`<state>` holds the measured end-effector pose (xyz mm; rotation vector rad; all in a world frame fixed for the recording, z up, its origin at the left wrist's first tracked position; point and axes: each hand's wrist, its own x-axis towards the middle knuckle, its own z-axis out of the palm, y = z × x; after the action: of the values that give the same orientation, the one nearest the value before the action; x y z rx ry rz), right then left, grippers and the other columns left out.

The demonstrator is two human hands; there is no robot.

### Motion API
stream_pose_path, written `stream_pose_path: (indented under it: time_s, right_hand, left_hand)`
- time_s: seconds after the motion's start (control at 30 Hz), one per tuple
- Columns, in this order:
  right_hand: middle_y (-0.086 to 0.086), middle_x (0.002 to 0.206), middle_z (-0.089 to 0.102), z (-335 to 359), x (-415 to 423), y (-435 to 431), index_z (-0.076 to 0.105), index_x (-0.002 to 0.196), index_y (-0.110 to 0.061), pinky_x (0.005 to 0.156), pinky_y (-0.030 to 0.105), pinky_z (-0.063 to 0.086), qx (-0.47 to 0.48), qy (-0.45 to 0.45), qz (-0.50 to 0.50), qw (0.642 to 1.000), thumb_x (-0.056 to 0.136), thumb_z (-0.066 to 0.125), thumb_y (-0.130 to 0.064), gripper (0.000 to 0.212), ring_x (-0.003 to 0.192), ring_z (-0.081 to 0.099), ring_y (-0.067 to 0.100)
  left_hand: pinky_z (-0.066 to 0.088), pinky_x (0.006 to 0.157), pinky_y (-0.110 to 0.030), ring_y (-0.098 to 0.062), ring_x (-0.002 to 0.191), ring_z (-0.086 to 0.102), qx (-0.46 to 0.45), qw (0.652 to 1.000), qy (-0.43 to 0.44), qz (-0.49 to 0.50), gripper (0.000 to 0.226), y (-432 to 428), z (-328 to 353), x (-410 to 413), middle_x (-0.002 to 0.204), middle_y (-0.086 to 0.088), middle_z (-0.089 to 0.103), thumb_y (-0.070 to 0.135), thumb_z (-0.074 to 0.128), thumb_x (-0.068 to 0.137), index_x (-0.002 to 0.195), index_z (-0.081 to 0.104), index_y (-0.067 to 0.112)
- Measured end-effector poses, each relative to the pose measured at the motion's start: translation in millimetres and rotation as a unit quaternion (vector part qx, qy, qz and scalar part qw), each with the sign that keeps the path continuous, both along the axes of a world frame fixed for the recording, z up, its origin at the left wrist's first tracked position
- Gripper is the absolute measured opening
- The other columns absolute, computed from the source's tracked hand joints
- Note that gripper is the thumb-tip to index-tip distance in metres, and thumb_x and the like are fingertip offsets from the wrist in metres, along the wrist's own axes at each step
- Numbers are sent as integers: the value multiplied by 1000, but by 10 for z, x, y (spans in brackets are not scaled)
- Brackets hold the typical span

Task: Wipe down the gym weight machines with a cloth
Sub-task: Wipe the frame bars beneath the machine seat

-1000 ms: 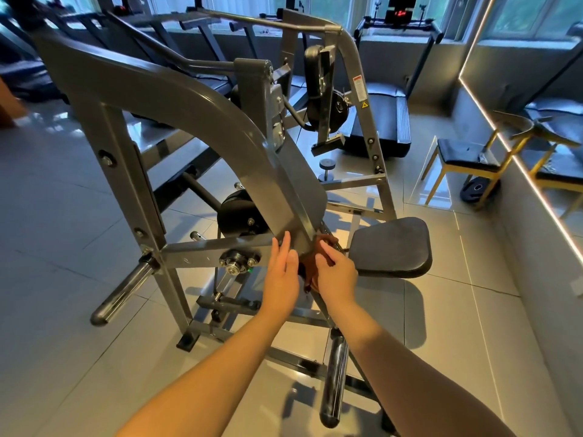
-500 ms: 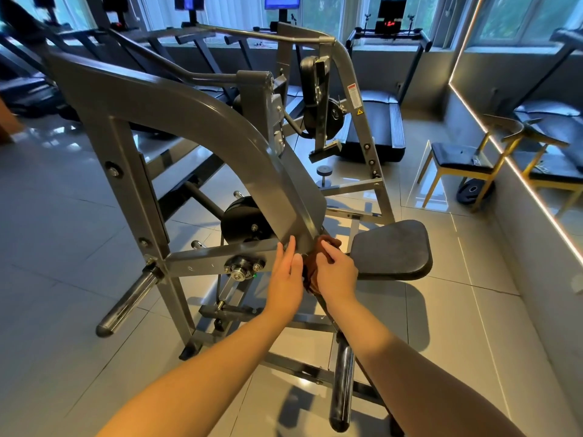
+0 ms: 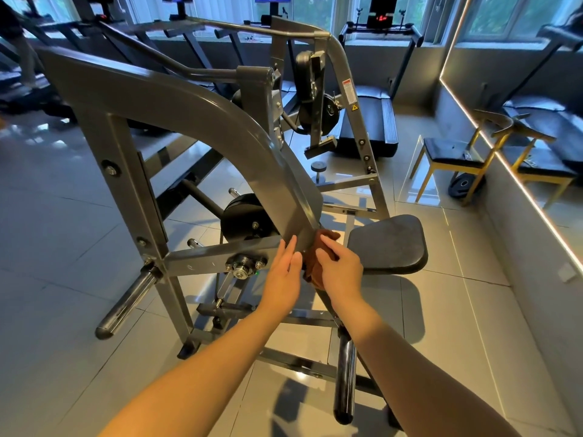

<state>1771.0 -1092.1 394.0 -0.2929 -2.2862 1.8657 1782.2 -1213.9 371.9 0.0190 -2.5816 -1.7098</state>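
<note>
The right hand [image 3: 340,269] curls its fingers over the one brown cloth [image 3: 311,271] and presses it to the lower end of the curved grey beam [image 3: 189,102] of the weight machine [image 3: 132,171]. The hand hides most of the cloth. The left hand [image 3: 281,274] lies flat alongside on the beam, fingers straight. One black seat pad [image 3: 388,244] sits just beside.

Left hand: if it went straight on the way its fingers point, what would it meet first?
The lower end of the grey curved arm. The left hand has straight fingers pointing up at it, and their tips look to be touching its face, though depth is hard to judge.
</note>
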Motion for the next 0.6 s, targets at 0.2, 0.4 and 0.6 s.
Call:
stream_pose_path:
  time_s: [0.2,0.4,0.6]
  right_hand:
    - [-3,134,56,22,-58,-191,62,133,-24,90,8,42,41,68,-16,997,100,61,-17,34,119,53,12]
    - [2,124,57,-378,-3,-183,60,115,-29,103,38,51,-4,-17,-111,994,93,68,-7,32,111,56,17]
    - [3,105,64,-419,-49,-579,63,104,-25,81,13,45,36,98,-194,976,90,72,-11,22,93,57,1]
  left_hand:
    - [23,124,-38,-13,153,19,-31,999,14,-23,57,-164,-118,-43,168,6,17,54,29,105,158,22,34]
    - [18,125,-37,-10,153,17,-75,994,16,-82,53,-426,-141,-116,166,10,20,43,35,108,159,25,33]
    - [14,121,-26,-9,151,19,-139,979,47,-144,50,-683,-130,-238,164,7,26,35,37,109,157,29,27]
